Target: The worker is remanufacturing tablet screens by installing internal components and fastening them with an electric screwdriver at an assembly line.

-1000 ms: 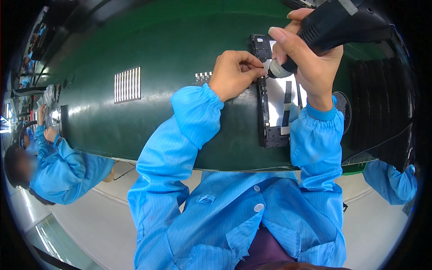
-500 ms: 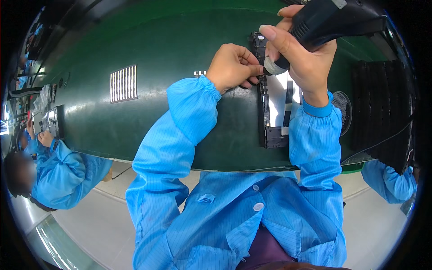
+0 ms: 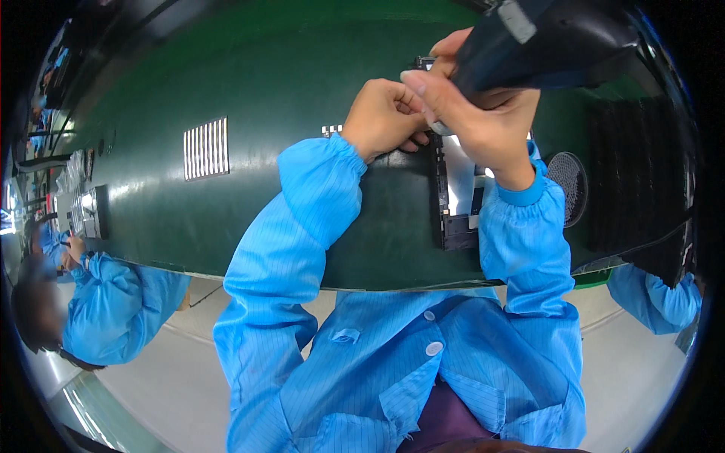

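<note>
Head cam: right hand (image 3: 487,124) wrapped round black tool (image 3: 544,57), body angled up and right, its tip end over the panel's (image 3: 459,177) left edge. Left hand (image 3: 384,117) right beside that edge, fingers curled; tips tucked behind right thumb, so can't tell if they're pinching anything (or touching the panel). Panel lies on green table (image 3: 287,90), partly under right forearm. Striped sheet (image 3: 205,148) well off left; mesh disc (image 3: 566,189) right of right sleeve (image 3: 525,234).
</note>
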Demonstrator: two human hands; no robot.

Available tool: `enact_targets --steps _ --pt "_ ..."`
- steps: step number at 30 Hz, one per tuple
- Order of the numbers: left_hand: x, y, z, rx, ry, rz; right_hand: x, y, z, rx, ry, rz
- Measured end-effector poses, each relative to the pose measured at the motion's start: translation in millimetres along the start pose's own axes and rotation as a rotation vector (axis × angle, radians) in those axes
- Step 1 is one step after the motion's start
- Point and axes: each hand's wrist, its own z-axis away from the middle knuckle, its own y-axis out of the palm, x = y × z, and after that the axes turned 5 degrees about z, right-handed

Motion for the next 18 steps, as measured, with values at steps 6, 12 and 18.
enact_targets --steps 6,12,18 --pt "-6 -4 7 -0.001 0.069 0.097 -3 12 7 -0.258 0.168 -0.051" --pt "-20 -5 18 -0.128 -0.089 0.025 37 -78 13 -0.275 0.072 0.010" --pt "-30 -2 5 -0.005 -0.112 -0.062 15 -168 70 -0.473 0.150 0.127"
